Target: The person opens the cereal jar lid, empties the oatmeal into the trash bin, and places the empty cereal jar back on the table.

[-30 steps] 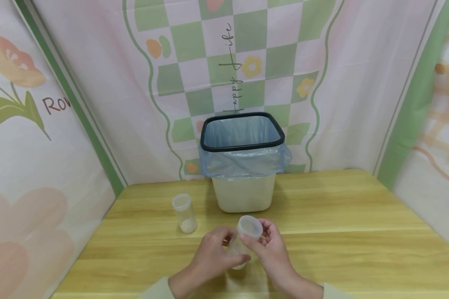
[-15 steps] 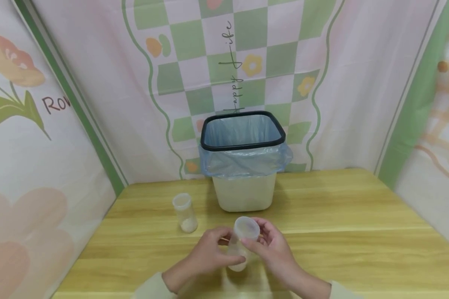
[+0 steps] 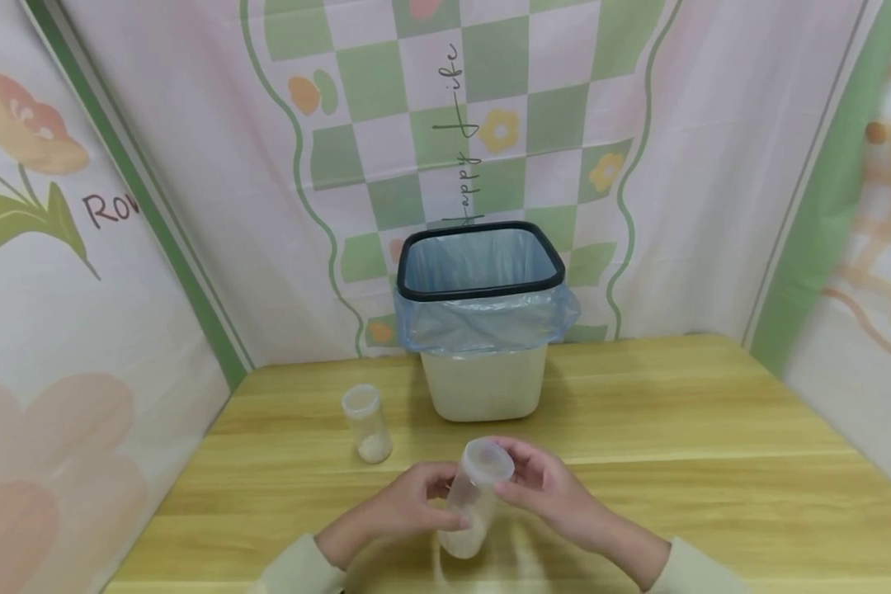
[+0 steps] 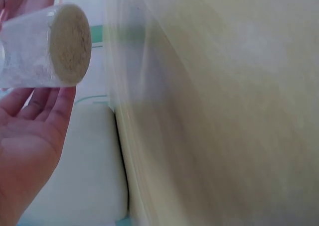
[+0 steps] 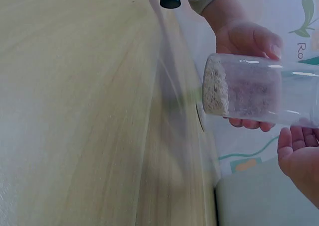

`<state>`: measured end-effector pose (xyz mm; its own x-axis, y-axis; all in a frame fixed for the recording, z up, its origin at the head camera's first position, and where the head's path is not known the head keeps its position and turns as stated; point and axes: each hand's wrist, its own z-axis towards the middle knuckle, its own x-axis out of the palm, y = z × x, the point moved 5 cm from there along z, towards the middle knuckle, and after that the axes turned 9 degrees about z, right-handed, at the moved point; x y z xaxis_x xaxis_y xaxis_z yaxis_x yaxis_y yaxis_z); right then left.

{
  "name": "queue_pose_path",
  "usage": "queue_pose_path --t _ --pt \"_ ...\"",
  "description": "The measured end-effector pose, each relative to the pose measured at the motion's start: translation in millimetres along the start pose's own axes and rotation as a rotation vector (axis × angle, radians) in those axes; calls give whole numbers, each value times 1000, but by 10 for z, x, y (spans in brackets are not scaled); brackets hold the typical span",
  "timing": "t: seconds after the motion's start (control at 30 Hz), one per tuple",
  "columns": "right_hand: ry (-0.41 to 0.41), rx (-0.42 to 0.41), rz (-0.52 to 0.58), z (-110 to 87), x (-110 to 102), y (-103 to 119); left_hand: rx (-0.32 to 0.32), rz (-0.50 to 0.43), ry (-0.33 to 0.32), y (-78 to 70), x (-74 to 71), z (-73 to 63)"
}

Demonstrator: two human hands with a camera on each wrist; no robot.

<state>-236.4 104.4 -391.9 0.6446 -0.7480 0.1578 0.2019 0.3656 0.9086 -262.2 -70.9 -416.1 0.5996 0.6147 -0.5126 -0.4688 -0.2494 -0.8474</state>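
My left hand [image 3: 408, 502] grips a clear plastic jar [image 3: 466, 518] round its lower body, with the thumb on the near side. My right hand [image 3: 553, 495] holds the jar's top, its thumb and fingers at the translucent whitish lid [image 3: 487, 462]. Pale, grainy powder [image 5: 215, 85] lies in the bottom of the jar. Both wrist views show the jar's base raised above the table. The jar leans a little, its top to the right in the head view. A second similar jar [image 3: 366, 422] stands upright at the left, with a little pale stuff in its bottom.
A cream bin [image 3: 484, 386] with a black rim [image 3: 483, 293] and a blue bag liner [image 3: 483, 322] stands at the back of the wooden table [image 3: 676, 462]. Printed curtains [image 3: 705, 181] enclose the table at the back and sides.
Both hands have shifted the jar slightly down and to the left in the head view, so more of its body shows. The standing jar and the bin have stayed put.
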Motion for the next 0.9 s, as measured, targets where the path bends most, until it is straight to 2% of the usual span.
queue_pose_path --t 0.13,0.23,0.33,0.43,0.5,0.63,0.8,0.9 --pt "81 3 49 -1 -5 -14 -5 -24 28 14 6 7" --pt "107 11 67 -2 -11 -18 -13 -21 23 24 7 9" --pt "112 14 57 -3 -17 -12 -20 -6 12 38 9 13" --pt "66 1 12 -7 -28 14 -32 15 -9 41 3 14" --pt "12 -22 -24 -8 -26 48 -40 39 -35 30 -5 16" --pt "-150 -77 -83 -3 8 134 -47 107 -110 -22 -12 18" --pt "-423 -47 -97 -24 62 156 -31 220 -239 -110 11 11" --pt "-545 -20 -98 -40 105 129 -27 300 -324 -164 16 1"
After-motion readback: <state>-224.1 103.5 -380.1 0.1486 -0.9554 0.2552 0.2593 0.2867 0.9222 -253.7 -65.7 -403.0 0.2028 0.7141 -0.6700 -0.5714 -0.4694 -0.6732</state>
